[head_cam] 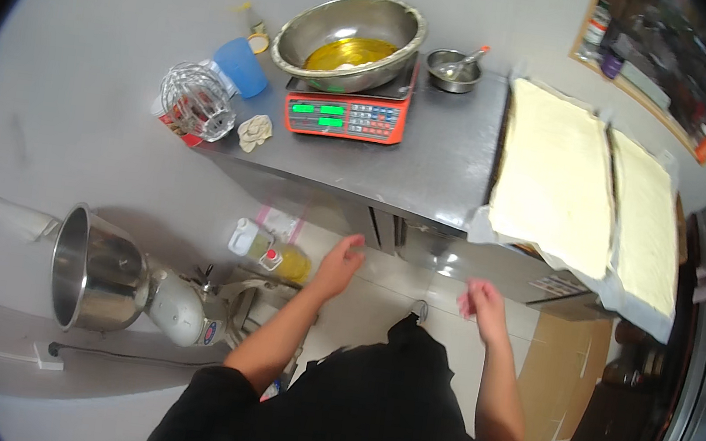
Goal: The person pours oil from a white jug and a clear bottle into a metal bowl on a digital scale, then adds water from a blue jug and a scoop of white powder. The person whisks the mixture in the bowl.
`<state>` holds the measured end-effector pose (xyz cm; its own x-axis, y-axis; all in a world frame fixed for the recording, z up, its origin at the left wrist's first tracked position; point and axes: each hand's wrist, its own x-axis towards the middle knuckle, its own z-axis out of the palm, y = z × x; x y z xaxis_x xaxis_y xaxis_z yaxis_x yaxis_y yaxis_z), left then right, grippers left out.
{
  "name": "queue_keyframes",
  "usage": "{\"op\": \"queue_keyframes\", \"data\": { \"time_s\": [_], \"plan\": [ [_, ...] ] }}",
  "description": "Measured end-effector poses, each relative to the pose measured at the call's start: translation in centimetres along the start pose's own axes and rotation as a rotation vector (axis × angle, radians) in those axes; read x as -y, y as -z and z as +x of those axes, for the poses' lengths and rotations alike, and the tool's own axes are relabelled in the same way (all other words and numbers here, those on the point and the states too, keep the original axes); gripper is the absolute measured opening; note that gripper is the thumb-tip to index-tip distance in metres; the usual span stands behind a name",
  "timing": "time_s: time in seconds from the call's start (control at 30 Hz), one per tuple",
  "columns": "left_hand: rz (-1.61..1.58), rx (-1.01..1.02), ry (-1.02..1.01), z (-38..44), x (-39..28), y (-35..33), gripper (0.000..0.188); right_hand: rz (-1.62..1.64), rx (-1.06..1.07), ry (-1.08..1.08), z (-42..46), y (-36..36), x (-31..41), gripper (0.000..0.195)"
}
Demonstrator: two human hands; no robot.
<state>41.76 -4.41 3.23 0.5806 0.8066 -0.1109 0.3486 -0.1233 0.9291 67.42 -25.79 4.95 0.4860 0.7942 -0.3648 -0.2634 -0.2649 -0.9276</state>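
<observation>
My left hand (342,262) hangs in the air above the floor, fingers loosely bent, holding nothing. To its left are a plastic jug (251,239) and a bottle of yellow oil (290,264). My right hand (485,303), somewhat blurred, is also bare, raised in front of the steel counter (446,159). On that counter a large steel bowl (350,28) with yellow liquid (350,53) rests on an orange digital scale (344,117). Right of it is a small steel bowl (452,87) with a utensil inside. Neither hand touches any of these.
Two sheets of pale cake-like slab (556,179) on paper overhang the counter's front right. A wire whisk attachment (197,99), a blue cup (243,68) and a crumpled cloth (254,133) are at the left. A stand mixer (183,312) with a steel bowl (111,280) stands lower left.
</observation>
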Motion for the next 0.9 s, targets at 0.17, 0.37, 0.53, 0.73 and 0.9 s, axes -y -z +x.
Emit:
{"op": "queue_keyframes", "data": {
  "time_s": [0.17, 0.37, 0.53, 0.73, 0.9],
  "plan": [
    [-0.334, -0.22, 0.168, 7.4, -3.1, 7.0, 0.034, 0.054, 0.045, 0.138, 16.6, -7.0, 6.5, 0.04],
    [-0.642, -0.36, 0.124, 16.3, -7.3, 15.2, 0.05, 0.202, -0.069, 0.111, 31.6, -16.6, 9.8, 0.048],
    [-0.888, -0.29, 0.247, 26.2, -10.4, 21.6, 0.062, 0.455, -0.187, 0.107, 38.0, -21.4, 9.8, 0.048],
    [-0.909, 0.158, 0.419, 33.2, -8.7, 22.5, 0.063, 0.43, -0.21, -0.123, 37.3, -22.8, 13.0, 0.055],
    [-1.094, 0.057, 0.482, 33.8, -9.5, 21.5, 0.037, 0.437, -0.363, 0.041, 38.8, -22.2, 10.7, 0.05]
  ]
}}
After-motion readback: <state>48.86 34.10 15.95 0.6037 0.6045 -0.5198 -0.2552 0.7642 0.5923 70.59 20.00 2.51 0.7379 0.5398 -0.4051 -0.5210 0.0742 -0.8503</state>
